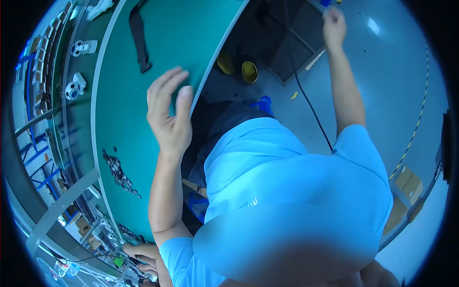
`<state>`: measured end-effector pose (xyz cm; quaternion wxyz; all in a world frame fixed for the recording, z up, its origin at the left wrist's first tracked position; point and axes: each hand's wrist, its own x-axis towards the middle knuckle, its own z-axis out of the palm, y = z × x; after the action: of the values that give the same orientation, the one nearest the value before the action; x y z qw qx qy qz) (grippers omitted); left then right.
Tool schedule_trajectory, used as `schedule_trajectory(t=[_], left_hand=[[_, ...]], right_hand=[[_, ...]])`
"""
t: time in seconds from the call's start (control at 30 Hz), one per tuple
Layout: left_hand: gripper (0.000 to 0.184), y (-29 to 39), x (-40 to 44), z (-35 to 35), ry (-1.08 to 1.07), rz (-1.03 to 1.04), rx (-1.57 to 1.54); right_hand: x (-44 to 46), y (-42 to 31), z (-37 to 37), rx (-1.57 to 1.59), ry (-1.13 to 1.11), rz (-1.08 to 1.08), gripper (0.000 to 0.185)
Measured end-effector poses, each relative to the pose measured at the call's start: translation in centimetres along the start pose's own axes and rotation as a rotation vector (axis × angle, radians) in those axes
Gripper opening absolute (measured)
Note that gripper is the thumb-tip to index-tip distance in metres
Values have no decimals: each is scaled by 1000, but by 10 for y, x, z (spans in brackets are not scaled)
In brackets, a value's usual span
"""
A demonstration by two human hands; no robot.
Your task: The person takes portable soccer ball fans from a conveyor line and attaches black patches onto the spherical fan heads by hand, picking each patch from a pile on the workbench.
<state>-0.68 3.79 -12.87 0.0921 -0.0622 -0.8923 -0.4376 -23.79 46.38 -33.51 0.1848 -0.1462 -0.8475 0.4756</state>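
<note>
My left hand (pixel 169 115) is raised over the edge of the green tabletop (pixel 129 110), thumb apart from the loosely bent fingers, holding nothing. Beyond its fingertips a black strap (pixel 137 36) with a buckle-like end lies on the green surface. Nearer to me on the same tabletop is a scattered pile of small dark pieces (pixel 117 171). My right hand (pixel 334 26) is stretched far out to the right, above the floor, with its fingers curled closed. Whatever may be inside those fingers is hidden. A small blue item (pixel 326 2) shows just past it at the frame's top edge.
White devices (pixel 84 48) stand along the table's far side. Another person's hand (pixel 142 251) is at the lower left. A dark panel (pixel 301 40), a black cable (pixel 308 98) and a blue stool (pixel 264 105) are on the right. Cardboard boxes (pixel 406 184) stand farther right.
</note>
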Motion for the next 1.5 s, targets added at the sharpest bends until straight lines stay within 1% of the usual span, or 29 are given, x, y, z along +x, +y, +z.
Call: schedule_trajectory(t=[0.03, 0.07, 0.1, 0.13, 0.17, 0.2, 0.23, 0.27, 0.3, 0.37, 0.4, 0.47, 0.53, 0.6, 0.67, 0.73, 0.8, 0.83, 0.93, 0.97, 1.03, 1.07, 1.17, 1.23, 1.3, 1.37, 1.43, 1.5], left_hand=[[51, 7, 7, 15, -27, 54, 223], [57, 4, 23, 29, -45, 110, 457], [63, 5, 29, 38, -67, 159, 682], [63, 4, 33, 42, -70, 169, 688], [65, 3, 36, 45, -118, 135, 779], [68, 4, 34, 47, -175, 93, 867], [70, 5, 30, 49, -235, 50, 952], [70, 3, 26, 51, -245, 54, 955], [71, -2, 23, 52, -238, 61, 982], [72, -13, 18, 50, -224, 76, 1034], [72, -18, 17, 49, -233, 81, 1040], [73, -25, 13, 46, -213, 103, 1044], [74, -27, 9, 44, -211, 115, 1047], [76, -26, 8, 44, -231, 112, 1069], [78, -28, 4, 40, -233, 98, 1089], [77, -31, -3, 35, -248, 90, 1106], [77, -38, -15, 23, -246, 92, 1109], [77, -41, -18, 19, -247, 101, 1094], [77, -47, -24, 8, -208, 130, 1066], [77, -47, -27, 9, -215, 127, 1051], [77, -46, -33, 16, -218, 135, 1015], [77, -49, -35, 17, -175, 164, 1004], [78, -56, -49, 1, -216, 129, 1010], [78, -61, -49, -5, -183, 148, 1000], [80, -67, -57, -9, -199, 132, 984], [81, -72, -67, -13, -199, 137, 966], [83, -80, -70, -17, -179, 154, 932], [83, -86, -73, -22, -169, 158, 930]], right_hand=[[-25, 93, 12, -25, 73, 127, 36], [-47, 247, 54, -294, 48, 104, 32], [-102, 249, 48, 88, -159, 972, 32], [-153, 244, 49, 133, -288, 1145, 57], [-201, 311, 76, -17, -405, 1058, 42], [-225, 263, 75, 2, -376, 1202, 64], [-250, 264, 88, 68, -377, 1242, 74], [-268, 264, 100, 138, -375, 1279, 85], [-274, 266, 119, 149, -375, 1288, 85], [-278, 248, 148, 253, -75, 1358, 88], [-272, 243, 157, 259, -75, 1369, 88], [-245, 237, 171, 248, 104, 1538, 85], [-228, 224, 166, 347, -8, 1415, 81], [-211, 211, 153, 415, -7, 904, 91], [-174, 193, 134, 673, 41, 967, 71], [-129, 158, 92, 1123, -71, 1066, 47], [-92, 180, 76, 1357, -102, 1039, 30], [-84, 176, 66, 1360, -101, 1025, 30], [-54, 155, 52, 1625, -123, 941, 26], [-46, 149, 50, 1634, -135, 904, 26], [-44, 146, 43, 1563, -37, 958, 24], [-44, 152, 45, 1586, -53, 962, 23], [-69, 137, 54, 1561, -56, 926, 24], [-87, 134, 67, 1462, -33, 924, 27], [-115, 152, 86, 1348, -39, 957, 31], [-164, 184, 107, 1257, -134, 1042, 33], [-220, 177, 120, 988, -94, 1173, 35], [-267, 209, 144, 748, -176, 1249, 31]])
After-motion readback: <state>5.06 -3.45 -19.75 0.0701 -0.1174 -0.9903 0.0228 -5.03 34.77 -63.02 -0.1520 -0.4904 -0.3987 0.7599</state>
